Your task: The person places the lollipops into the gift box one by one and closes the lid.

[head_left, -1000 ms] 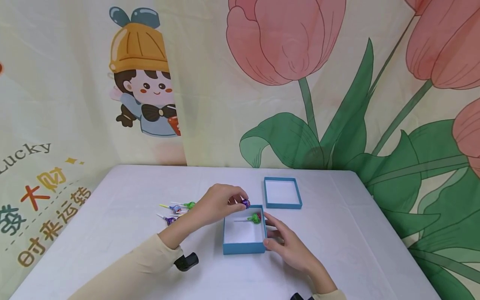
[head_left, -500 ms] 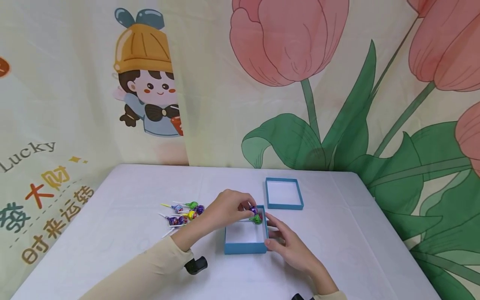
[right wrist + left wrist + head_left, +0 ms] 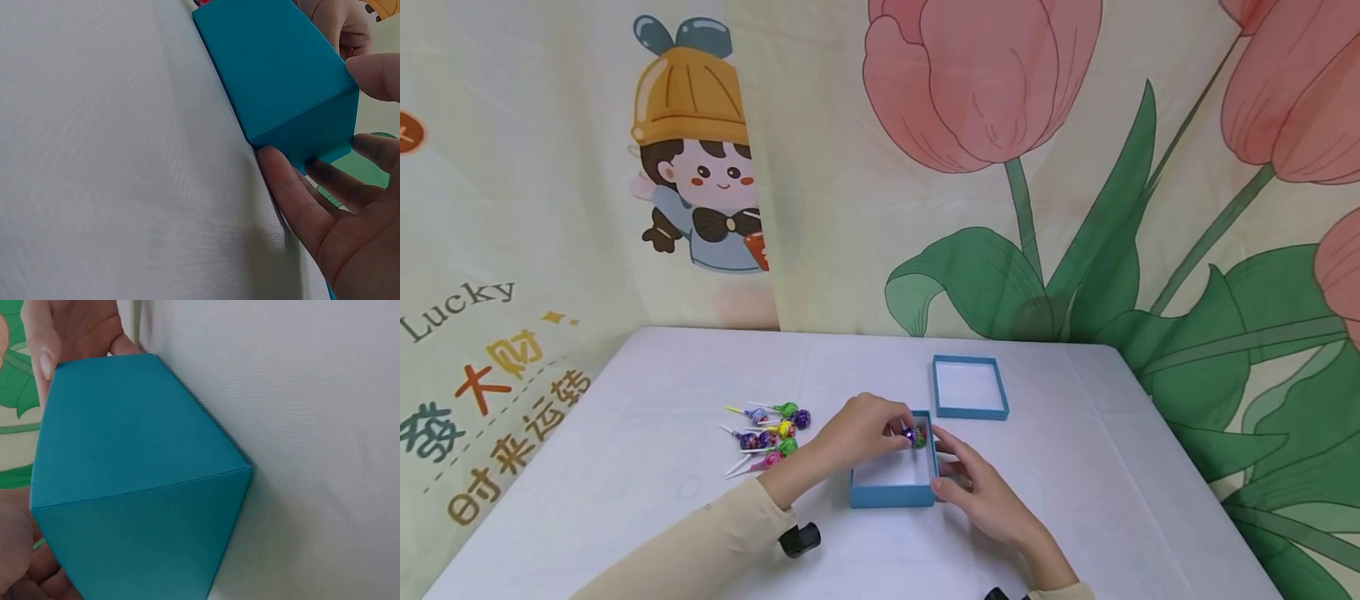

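Observation:
Inside an uncovered blue box (image 3: 891, 497) with a white interior, my left hand (image 3: 863, 429) pinches a purple-wrapped lollipop (image 3: 912, 435) by its head end. A green lollipop (image 3: 922, 437) lies there too, partly covered by the purple one; its stick is hidden behind my fingers. My right hand (image 3: 983, 493) rests against the box's right wall, thumb at the near corner. From the right wrist, its fingers (image 3: 300, 200) lie spread along the blue side. The left wrist view is filled mostly by the outer walls of the box (image 3: 131, 437).
Left of the box lies a loose group of several lollipops, among them a yellow one (image 3: 786, 429), a pink one (image 3: 771, 460) and a blue one (image 3: 758, 415). A shallow blue lid (image 3: 972, 413), inside up, sits behind the box on the white tablecloth (image 3: 1075, 433).
My left hand has carried the purple lollipop from above the far rim down into the box, next to the green one. My right hand has stayed at the box's right wall.

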{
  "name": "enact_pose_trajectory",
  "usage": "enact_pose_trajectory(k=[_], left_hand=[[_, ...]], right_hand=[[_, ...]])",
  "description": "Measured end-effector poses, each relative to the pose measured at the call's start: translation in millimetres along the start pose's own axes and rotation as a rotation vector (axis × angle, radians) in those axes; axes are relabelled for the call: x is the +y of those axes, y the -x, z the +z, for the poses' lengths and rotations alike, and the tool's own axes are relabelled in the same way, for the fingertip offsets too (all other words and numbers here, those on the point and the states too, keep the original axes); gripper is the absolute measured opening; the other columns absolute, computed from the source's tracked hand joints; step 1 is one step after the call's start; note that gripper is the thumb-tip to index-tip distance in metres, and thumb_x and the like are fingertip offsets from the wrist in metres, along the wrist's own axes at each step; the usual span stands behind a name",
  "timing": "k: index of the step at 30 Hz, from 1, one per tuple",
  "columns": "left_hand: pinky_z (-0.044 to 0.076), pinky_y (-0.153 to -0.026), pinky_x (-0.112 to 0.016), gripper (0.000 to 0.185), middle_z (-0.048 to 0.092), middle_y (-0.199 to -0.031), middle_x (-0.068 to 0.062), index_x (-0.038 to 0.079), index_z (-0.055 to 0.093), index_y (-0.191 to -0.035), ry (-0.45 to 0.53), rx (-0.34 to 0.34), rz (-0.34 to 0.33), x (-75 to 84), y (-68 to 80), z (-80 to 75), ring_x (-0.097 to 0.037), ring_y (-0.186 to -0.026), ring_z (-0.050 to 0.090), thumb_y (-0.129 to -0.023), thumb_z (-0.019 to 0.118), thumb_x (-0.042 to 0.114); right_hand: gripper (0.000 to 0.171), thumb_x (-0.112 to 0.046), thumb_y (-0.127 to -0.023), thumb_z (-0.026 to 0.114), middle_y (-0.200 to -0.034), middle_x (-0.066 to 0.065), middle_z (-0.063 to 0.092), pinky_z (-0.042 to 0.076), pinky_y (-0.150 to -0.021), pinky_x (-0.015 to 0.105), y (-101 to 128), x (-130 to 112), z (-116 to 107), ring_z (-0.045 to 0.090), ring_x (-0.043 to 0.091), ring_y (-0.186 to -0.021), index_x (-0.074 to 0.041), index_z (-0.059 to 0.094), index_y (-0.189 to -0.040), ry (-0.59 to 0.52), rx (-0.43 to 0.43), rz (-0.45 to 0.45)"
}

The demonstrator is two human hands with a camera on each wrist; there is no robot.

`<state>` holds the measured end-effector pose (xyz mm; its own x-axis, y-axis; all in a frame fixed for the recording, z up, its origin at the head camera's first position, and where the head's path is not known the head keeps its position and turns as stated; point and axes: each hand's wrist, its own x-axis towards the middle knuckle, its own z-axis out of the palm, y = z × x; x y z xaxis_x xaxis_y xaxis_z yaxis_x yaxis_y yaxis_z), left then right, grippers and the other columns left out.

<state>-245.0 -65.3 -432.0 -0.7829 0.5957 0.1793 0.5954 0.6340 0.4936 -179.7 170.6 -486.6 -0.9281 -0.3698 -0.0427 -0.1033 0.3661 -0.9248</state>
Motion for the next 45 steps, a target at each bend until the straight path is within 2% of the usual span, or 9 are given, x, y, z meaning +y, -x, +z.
enact_pose_trajectory(k=[17,29,37,45], left_hand=[[0.054,-0.075,-0.025,0.014,0.075,-0.086,0.008,0.013,0.079,-0.107,0.033,-0.010,0.003,-3.5,-2.4,19.2,-0.001,-0.075,0.063,-0.093,0.084,0.016],[0.048,-0.065,-0.022,0.013,0.068,-0.074,0.010,0.011,0.079,-0.103,-0.012,0.007,0.020,-1.9,-5.1,26.8,-0.001,-0.064,0.056,-0.093,0.084,0.016],[0.048,-0.066,-0.022,0.011,0.069,-0.076,0.011,0.015,0.078,-0.103,-0.035,-0.010,0.030,-1.2,-5.5,31.0,-0.002,-0.066,0.055,-0.094,0.084,0.018],[0.049,-0.066,-0.020,0.013,0.072,-0.083,0.009,0.016,0.078,-0.105,-0.080,-0.001,0.065,0.1,-4.7,34.4,-0.002,-0.069,0.056,-0.094,0.084,0.019]], right_hand=[[0.069,-0.028,-0.106,0.067,-0.164,0.016,0.043,0.055,-0.105,0.048,1,-2,0,0.057,0.035,-0.137,-0.029,0.033,-0.167,-0.015,-0.010,-0.014],[0.070,-0.023,-0.106,0.066,-0.164,0.017,0.041,0.059,-0.097,0.034,1,2,0,0.056,0.037,-0.138,-0.027,0.032,-0.167,-0.043,-0.027,-0.036],[0.069,-0.025,-0.107,0.066,-0.164,0.016,0.042,0.057,-0.102,0.042,1,2,-1,0.057,0.035,-0.137,-0.028,0.033,-0.167,-0.026,-0.019,-0.028],[0.069,-0.025,-0.107,0.066,-0.165,0.016,0.041,0.057,-0.102,0.041,2,3,-2,0.056,0.035,-0.138,-0.028,0.033,-0.167,-0.027,-0.019,-0.037]])
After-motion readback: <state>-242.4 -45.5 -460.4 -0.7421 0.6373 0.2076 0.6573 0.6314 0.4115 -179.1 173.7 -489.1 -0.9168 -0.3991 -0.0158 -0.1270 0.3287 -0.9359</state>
